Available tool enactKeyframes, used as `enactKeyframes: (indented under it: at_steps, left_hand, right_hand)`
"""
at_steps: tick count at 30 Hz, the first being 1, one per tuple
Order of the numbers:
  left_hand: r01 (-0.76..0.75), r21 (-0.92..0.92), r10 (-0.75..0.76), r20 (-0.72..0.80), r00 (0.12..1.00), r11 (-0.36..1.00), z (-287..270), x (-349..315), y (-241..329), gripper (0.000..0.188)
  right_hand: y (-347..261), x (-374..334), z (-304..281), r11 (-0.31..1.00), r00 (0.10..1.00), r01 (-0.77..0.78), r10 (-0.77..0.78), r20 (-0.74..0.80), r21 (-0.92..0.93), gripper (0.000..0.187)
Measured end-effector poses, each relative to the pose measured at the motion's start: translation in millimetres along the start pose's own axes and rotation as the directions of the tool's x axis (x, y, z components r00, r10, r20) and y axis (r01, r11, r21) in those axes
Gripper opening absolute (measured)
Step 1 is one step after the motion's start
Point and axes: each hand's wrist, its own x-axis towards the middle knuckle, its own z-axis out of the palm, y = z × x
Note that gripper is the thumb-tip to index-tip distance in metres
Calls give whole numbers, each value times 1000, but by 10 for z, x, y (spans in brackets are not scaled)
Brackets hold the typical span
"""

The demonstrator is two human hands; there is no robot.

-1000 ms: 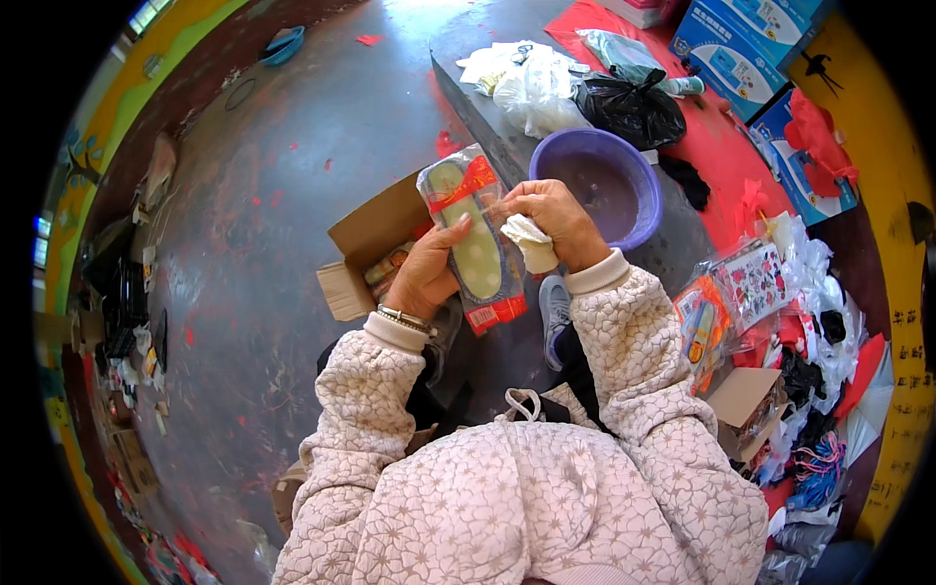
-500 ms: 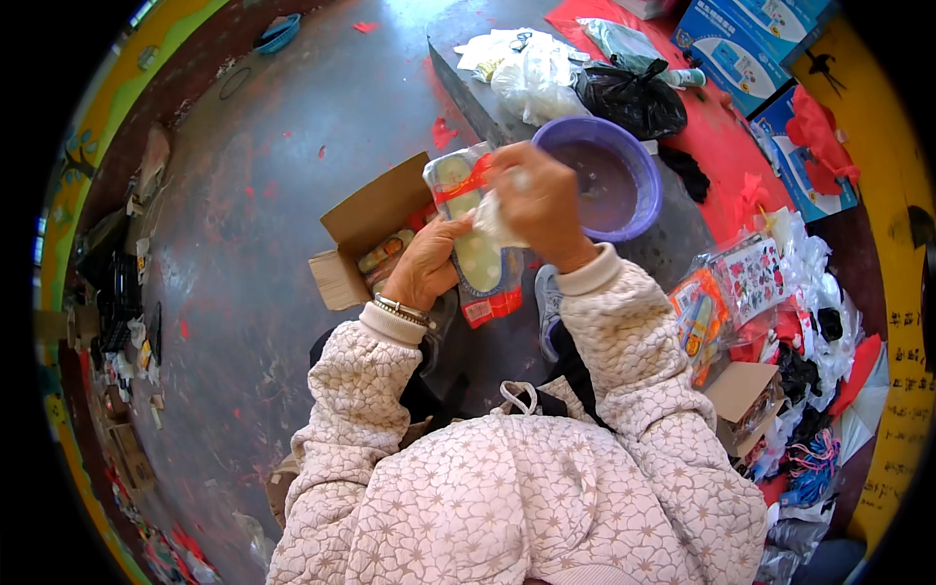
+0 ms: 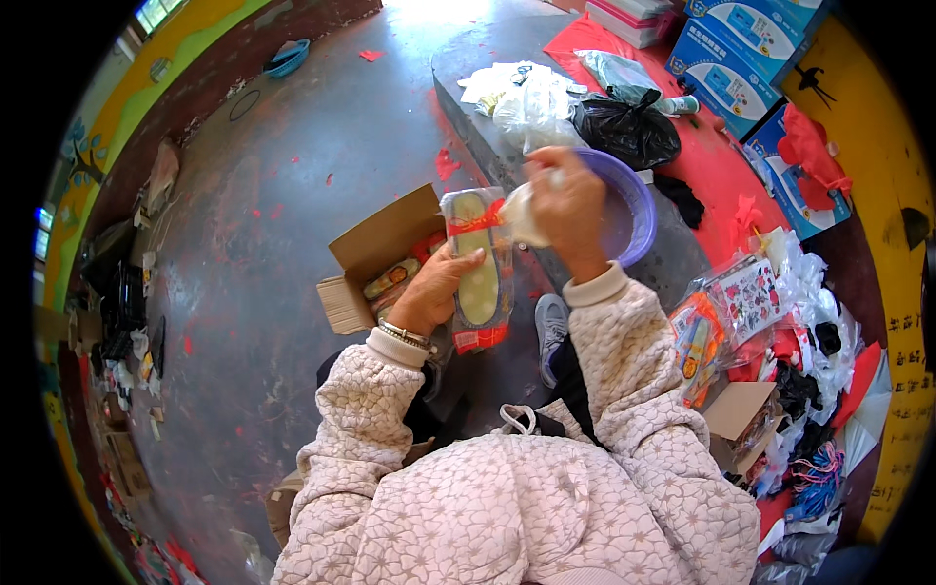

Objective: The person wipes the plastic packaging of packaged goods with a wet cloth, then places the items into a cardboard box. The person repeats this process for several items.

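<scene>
My left hand [image 3: 430, 291] grips the left side of a clear plastic pack of insoles [image 3: 477, 278], with its thumb lying across the front. Pale, dotted green insoles with dark edges show through the film, along with red bands at the top and bottom. Beside the pack's upper right edge, my right hand [image 3: 570, 210] is closed on a crumpled white cloth [image 3: 524, 216] and is somewhat blurred. Behind that hand stands a purple basin [image 3: 641, 210] holding murky water, partly covered by the hand and wrist.
An open cardboard box [image 3: 385, 234] with more packs sits on the floor left of my left hand. Plastic bags [image 3: 536, 117] and a black bag [image 3: 634, 132] lie beyond the basin. Packs and wrappers pile up at right by a small carton [image 3: 741, 409]; blue boxes [image 3: 726, 73] stand far right.
The white cloth has come away from the pack's front to its right edge as my right hand shifted right. The pack stands straighter, showing more of the insole. The view has also shifted slightly.
</scene>
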Motion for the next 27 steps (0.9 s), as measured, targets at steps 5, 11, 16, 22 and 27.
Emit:
enactKeyframes:
  at_steps: [5, 11, 16, 22, 27]
  left_hand:
    - [-127, 460, 123, 38, 992, 879, 133, -111, -80, 39]
    - [37, 117, -47, 88, 995, 992, 170, -195, 114, 44]
    - [22, 126, -34, 89, 995, 992, 47, -84, 64, 40]
    - [-123, 743, -6, 168, 986, 657, 16, -54, -82, 44]
    - [-92, 493, -26, 228, 973, 865, 109, -180, -53, 49]
  right_hand:
    - [-39, -240, 308, 861, 862, 428, -299, 409, -273, 15]
    - [638, 155, -123, 826, 922, -326, 385, 39, -460, 16]
    - [510, 121, -187, 855, 897, -436, 389, 208, 280, 14]
    - [-199, -258, 218, 945, 879, 326, -302, 370, -5, 17]
    - [424, 0, 181, 744, 972, 187, -44, 232, -641, 11]
